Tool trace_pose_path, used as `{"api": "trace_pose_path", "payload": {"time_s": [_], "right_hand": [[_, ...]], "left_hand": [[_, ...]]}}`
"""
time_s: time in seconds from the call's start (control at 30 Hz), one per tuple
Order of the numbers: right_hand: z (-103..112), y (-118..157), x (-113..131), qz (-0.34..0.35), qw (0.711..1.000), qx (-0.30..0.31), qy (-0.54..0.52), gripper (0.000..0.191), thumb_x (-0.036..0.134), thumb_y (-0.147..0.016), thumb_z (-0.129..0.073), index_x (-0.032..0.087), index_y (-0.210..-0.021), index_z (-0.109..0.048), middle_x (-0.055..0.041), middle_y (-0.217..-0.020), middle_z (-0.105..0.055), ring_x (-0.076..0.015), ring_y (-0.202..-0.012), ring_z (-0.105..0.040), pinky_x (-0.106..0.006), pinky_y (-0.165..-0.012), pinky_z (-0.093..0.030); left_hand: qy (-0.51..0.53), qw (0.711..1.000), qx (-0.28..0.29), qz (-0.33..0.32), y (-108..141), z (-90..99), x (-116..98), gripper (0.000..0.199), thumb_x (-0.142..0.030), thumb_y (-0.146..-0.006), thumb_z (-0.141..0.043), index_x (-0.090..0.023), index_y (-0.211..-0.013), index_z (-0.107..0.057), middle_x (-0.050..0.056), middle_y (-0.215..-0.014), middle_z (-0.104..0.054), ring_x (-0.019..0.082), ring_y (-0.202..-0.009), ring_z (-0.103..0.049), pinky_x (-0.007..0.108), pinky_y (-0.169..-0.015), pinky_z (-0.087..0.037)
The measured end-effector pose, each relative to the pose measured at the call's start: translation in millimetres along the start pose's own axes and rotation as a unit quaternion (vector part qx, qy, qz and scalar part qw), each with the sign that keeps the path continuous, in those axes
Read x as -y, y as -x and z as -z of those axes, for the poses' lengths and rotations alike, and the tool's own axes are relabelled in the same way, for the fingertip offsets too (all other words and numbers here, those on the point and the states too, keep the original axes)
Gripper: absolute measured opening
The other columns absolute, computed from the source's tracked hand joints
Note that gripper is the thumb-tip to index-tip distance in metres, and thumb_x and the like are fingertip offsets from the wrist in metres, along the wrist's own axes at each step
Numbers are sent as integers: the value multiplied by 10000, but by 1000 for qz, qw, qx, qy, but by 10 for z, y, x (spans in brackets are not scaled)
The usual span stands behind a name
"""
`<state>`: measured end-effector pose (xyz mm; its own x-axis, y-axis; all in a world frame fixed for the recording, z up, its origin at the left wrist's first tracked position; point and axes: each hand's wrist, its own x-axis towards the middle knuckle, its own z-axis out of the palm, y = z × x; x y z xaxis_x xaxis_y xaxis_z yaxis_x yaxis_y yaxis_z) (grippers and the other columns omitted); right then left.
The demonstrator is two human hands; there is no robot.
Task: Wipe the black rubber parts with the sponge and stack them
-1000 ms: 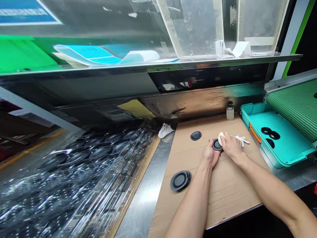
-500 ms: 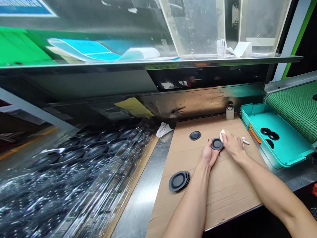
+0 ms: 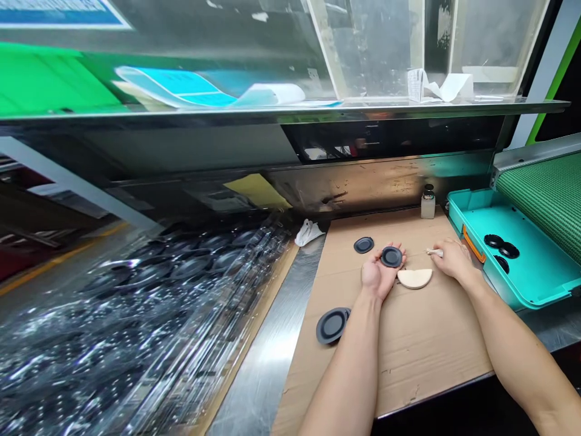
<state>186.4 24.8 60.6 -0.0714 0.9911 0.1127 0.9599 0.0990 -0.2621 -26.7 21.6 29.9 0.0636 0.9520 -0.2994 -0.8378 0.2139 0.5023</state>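
A round black disc [image 3: 391,257] lies on the upturned palm and fingers of my left hand [image 3: 377,275], above the cardboard sheet [image 3: 426,357]. My right hand [image 3: 454,259] pinches a small white object [image 3: 436,252], perhaps a wrapped swab or cloth, at the right of the cardboard. Between my hands, a cream half-round pad [image 3: 414,278] rests on the cardboard. One black disc [image 3: 364,244] lies beyond my left hand. Nearer, a stack of black discs [image 3: 332,326] is partly hidden behind my left forearm.
Clear plastic trays with black discs [image 3: 149,315] fill the left. A crumpled white cloth [image 3: 308,232] and a small bottle [image 3: 427,202] stand along the back. At right are a teal bin [image 3: 535,275] with several black parts and a green conveyor belt [image 3: 549,188]. A metal shelf [image 3: 281,115] crosses above.
The cream pad has left my right hand and lies on the cardboard. My right hand has moved right and taken the white object. My left hand has opened flatter under the disc. The view has shifted slightly.
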Motion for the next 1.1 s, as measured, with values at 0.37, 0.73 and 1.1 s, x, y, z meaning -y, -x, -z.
{"api": "trace_pose_path", "payload": {"time_s": [0.37,0.73,1.1], "right_hand": [[-42,80,299,133,970,-46,-199,279,318,-1044,-373,195,-1076,-622,-54,-1016,-724,-183,-917,-655,-255,-786,-416],[-99,173,450,153,988,-6,-13,300,340,-1047,-420,239,-1026,-701,-53,-1069,-700,-188,-906,-622,-269,-736,-382],[-21,131,474,175,985,-6,9,278,267,-986,-469,210,-864,-712,-51,-977,-746,-179,-873,-634,-279,-706,-339]], "left_hand": [[-157,975,69,141,70,-68,127,695,-621,-1020,-292,-57,-951,-693,189,-708,-699,164,-480,-623,201,-352,-381],[-307,951,14,42,124,-145,310,615,-565,-1030,-372,-107,-806,-717,115,-515,-659,172,-352,-578,234,-325,-389],[-345,938,11,25,158,-203,342,614,-560,-1020,-416,-104,-773,-745,106,-458,-635,182,-331,-571,242,-324,-390]]}}
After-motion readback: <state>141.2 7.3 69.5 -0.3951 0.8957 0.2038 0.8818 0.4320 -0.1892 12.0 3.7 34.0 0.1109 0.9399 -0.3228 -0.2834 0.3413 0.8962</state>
